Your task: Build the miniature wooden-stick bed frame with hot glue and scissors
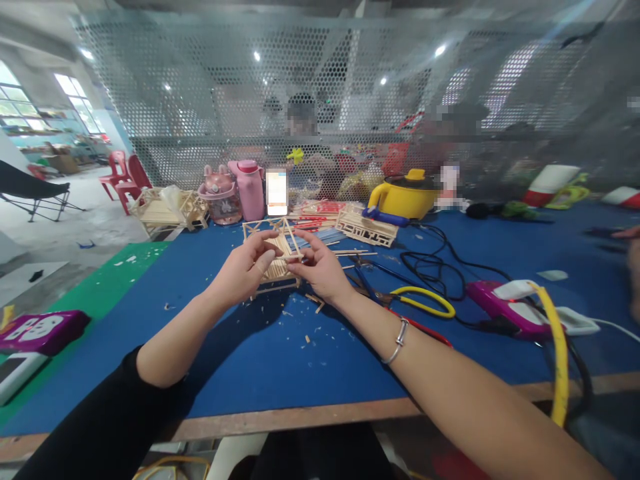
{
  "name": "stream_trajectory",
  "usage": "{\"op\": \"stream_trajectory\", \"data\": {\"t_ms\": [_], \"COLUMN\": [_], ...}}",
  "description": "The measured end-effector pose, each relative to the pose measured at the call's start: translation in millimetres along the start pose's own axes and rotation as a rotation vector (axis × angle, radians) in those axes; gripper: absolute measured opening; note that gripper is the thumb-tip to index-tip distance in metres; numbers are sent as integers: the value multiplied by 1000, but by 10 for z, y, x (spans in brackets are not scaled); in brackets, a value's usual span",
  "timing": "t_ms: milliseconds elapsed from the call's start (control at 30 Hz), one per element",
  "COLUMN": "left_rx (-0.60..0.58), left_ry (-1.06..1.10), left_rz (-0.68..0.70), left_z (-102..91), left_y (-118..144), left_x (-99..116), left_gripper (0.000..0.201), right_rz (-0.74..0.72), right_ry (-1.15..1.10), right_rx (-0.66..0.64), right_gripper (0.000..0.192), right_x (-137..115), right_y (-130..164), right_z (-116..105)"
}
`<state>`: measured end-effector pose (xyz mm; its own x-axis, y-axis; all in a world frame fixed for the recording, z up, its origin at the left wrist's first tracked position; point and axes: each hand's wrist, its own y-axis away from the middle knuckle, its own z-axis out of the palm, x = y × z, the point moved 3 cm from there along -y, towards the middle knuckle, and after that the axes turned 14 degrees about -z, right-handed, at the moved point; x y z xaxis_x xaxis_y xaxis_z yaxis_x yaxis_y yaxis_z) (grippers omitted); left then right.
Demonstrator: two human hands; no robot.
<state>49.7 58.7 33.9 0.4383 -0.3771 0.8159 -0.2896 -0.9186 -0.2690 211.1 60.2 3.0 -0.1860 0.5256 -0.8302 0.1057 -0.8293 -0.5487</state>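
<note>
A small frame model of thin pale wooden sticks stands on the blue table top, with slats inside and a peaked end. My left hand reaches in from the left, thumb and fingers closed on a short wooden stick at the model's upper front. From the right, my right hand pinches the other end of this stick. Whether the stick is fixed to the model I cannot tell. My fingers hide part of the frame.
Pliers with yellow handles and a purple power strip lie to the right. Behind stand a lit phone, a pink jug, a yellow pot and another stick model. A person's hand shows at far right.
</note>
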Motion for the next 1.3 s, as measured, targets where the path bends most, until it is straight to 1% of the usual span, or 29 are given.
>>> {"op": "stream_trajectory", "data": {"t_ms": [200,400,800,967,1167,1300], "left_rx": [1,27,64,66,133,192], "left_ry": [-25,-28,-15,17,92,28], "left_rz": [19,27,-41,-48,-55,-70], "left_z": [23,22,20,17,17,37], "left_y": [-5,-13,-10,-23,-30,-11], "left_x": [8,7,50,31,3,57], "left_gripper": [38,39,42,43,40,37], "right_rz": [1,17,14,23,9,13], "right_ry": [-16,-58,-115,-130,-138,-139], "right_rx": [2,8,26,19,11,3], "right_gripper": [72,73,72,69,67,66], "right_x": [9,17,37,22,15,10], "right_y": [1,6,7,7,8,15], "right_z": [-5,-4,-7,-4,0,-2]}}
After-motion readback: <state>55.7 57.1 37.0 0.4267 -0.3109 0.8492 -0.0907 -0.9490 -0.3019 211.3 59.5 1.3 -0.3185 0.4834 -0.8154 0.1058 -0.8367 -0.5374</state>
